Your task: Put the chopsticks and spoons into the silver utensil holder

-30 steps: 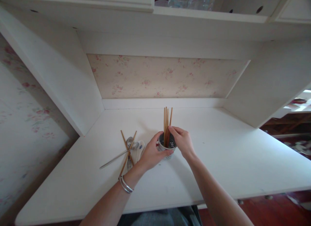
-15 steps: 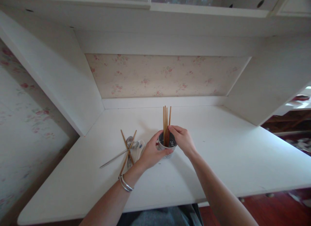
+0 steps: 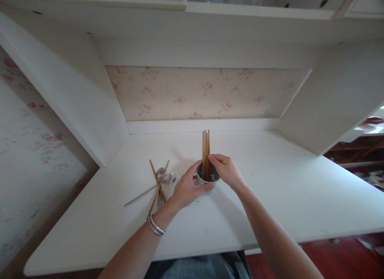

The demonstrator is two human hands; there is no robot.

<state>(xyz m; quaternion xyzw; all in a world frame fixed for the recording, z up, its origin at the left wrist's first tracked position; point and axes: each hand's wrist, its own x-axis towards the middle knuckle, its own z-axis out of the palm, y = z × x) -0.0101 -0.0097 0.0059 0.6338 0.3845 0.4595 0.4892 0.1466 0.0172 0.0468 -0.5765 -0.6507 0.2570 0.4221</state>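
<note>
A small perforated metal holder (image 3: 207, 181) stands on the white desk (image 3: 270, 199) with several wooden chopsticks (image 3: 205, 149) upright in it. My left hand (image 3: 187, 189) wraps round the holder's left side. My right hand (image 3: 228, 170) pinches the chopsticks just above the rim, fingers closed on them. Two more wooden chopsticks (image 3: 157, 185), two metal spoons (image 3: 150, 190) and a white ceramic spoon (image 3: 173, 182) lie crossed on the desk left of my left hand.
White side panels close in the desk at left (image 3: 75, 95) and right (image 3: 330, 103), with floral wallpaper (image 3: 204, 93) at the back. A shelf overhead (image 3: 255, 13) carries a red item and clear plastic. Dark red floor shows at lower right.
The chopsticks in the holder have been drawn together into a tighter upright bundle; one that leaned right now stands with the others. My right hand shifted slightly upward.
</note>
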